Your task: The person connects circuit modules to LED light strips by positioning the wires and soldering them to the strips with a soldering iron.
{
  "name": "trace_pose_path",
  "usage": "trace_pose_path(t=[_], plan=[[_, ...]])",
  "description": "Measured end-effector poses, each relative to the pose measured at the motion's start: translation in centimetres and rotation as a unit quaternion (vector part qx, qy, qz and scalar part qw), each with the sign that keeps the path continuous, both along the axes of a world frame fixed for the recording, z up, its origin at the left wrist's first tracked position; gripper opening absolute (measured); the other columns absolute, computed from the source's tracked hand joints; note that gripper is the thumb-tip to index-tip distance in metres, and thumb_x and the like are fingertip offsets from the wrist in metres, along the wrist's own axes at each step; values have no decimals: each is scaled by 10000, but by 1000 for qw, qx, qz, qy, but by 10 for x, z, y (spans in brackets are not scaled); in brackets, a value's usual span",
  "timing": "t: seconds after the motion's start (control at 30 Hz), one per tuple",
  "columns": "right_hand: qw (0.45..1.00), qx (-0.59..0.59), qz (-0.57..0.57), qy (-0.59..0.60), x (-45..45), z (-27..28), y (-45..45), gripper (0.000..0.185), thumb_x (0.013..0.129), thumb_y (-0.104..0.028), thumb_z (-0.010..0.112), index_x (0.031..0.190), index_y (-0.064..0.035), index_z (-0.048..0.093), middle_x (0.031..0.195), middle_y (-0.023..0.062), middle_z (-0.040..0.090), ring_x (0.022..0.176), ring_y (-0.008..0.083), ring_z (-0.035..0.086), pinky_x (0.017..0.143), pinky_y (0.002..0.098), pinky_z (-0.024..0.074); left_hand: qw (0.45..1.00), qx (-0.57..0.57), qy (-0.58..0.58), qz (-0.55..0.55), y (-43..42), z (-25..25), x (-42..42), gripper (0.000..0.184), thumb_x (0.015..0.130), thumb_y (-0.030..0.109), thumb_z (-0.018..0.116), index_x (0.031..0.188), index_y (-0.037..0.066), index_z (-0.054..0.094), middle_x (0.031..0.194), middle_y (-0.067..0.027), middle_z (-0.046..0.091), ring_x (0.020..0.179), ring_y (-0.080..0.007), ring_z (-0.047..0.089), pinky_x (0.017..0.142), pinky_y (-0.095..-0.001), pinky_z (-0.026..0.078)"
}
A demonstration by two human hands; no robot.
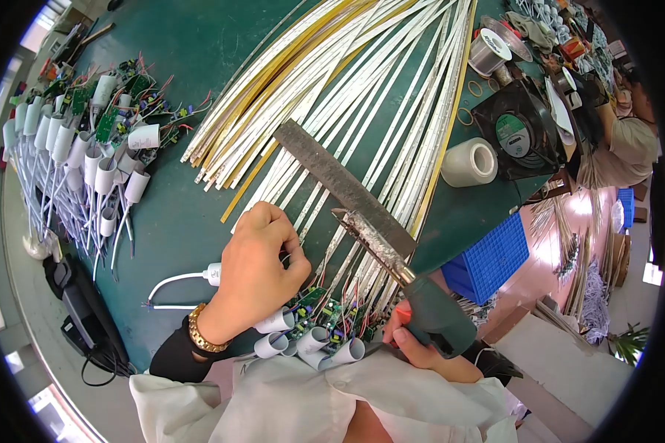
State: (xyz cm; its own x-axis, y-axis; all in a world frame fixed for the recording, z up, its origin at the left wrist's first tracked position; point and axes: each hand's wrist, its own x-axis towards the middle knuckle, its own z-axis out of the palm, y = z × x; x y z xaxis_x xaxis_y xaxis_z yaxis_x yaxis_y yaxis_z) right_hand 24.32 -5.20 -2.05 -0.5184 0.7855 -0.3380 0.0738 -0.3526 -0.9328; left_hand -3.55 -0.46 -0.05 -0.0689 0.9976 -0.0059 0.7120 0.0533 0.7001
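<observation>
My left hand (258, 251), with a gold watch (200, 328) at its wrist, is closed in a pinch over the lower ends of the white LED strips (362, 81). What its fingertips hold is too small to name. My right hand (421, 347) is at the lower right, closed around a heat gun or soldering tool (436, 310) with a dark green body and a metal barrel. The barrel points up and left beside a flat dark metal bar (340, 184) that lies across the strips. Green circuit boards (347, 317) with wires and white cylindrical caps (314, 340) lie between my hands.
More capped cables (59, 140) and boards pile up at the left. A black device (89, 310) sits at the left edge. To the right are a white roll (469, 162), a black fan (517, 129), a solder spool (490, 52) and a blue crate (488, 258). Another person (624, 148) sits beyond.
</observation>
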Motion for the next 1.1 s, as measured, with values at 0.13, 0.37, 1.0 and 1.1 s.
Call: trace_pose_path(t=[0.13,0.37,1.0,1.1], plan=[[976,143,130,-99,8,-14,6,229,938,-175,587,1069,10,551,775,101,587,743,172,597,674,304,486,1000,-22,8,-12,4,2,-4,99,665,-36,656,701,-7,569,882,-101,538,742,-242,573,644,-326,480],[947,301,101,-53,-1,-19,14,176,818,-151,691,935,-26,649,815,99,643,725,247,633,648,324,509,999,-27,11,-28,11,4,-6,116,653,-47,656,677,-18,546,831,-109,527,682,-250,555,600,-342,467],[923,361,96,-89,-3,-12,22,356,640,-205,757,961,-62,701,893,99,663,632,245,643,524,333,520,996,-66,37,-44,20,12,-7,137,653,-26,650,637,-23,515,806,-139,503,709,-325,540,619,-386,452],[894,423,112,-98,-4,-11,27,351,641,-197,757,951,-45,693,879,103,657,636,248,645,520,334,517,995,-74,47,-49,22,12,-7,126,650,-22,648,633,-20,523,807,-137,506,716,-327,543,624,-389,455]])
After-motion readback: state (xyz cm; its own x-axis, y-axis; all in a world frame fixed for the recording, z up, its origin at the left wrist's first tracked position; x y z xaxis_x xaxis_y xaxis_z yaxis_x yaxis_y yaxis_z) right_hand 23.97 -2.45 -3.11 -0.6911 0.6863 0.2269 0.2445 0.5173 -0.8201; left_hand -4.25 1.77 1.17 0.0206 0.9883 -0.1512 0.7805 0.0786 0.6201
